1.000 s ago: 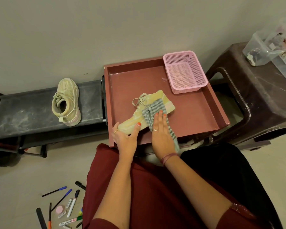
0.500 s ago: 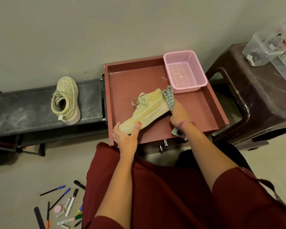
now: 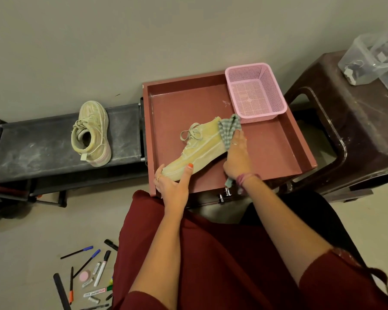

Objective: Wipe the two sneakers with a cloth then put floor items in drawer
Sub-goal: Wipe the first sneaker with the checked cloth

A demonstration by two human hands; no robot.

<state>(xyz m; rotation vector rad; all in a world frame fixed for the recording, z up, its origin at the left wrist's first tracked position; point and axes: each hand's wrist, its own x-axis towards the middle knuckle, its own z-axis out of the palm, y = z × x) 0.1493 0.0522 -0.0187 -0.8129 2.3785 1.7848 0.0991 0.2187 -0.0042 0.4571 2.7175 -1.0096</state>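
The pale yellow canvas sneaker with grey laces (image 3: 197,151) lies on its side inside the open reddish-brown wooden drawer (image 3: 269,151), toe toward the person. Its toe is partly hidden by the left hand (image 3: 174,186), which grips it with thumb over the sole edge. The right hand (image 3: 236,156) presses the grey-green checked cloth (image 3: 230,130) against the heel; most of the cloth is covered by the palm, so I cannot tell whether the fingers curl round it. Half a second ago the cloth sat at much the same heel spot; a second ago it lay over the shoe's middle. A pink perforated plastic basket (image 3: 255,90) sits in the drawer's far right corner. The second pale sneaker (image 3: 91,133) stands on the dusty black bench (image 3: 31,148). Scattered pens and markers (image 3: 90,276) lie on the floor, partly cut off by the frame.
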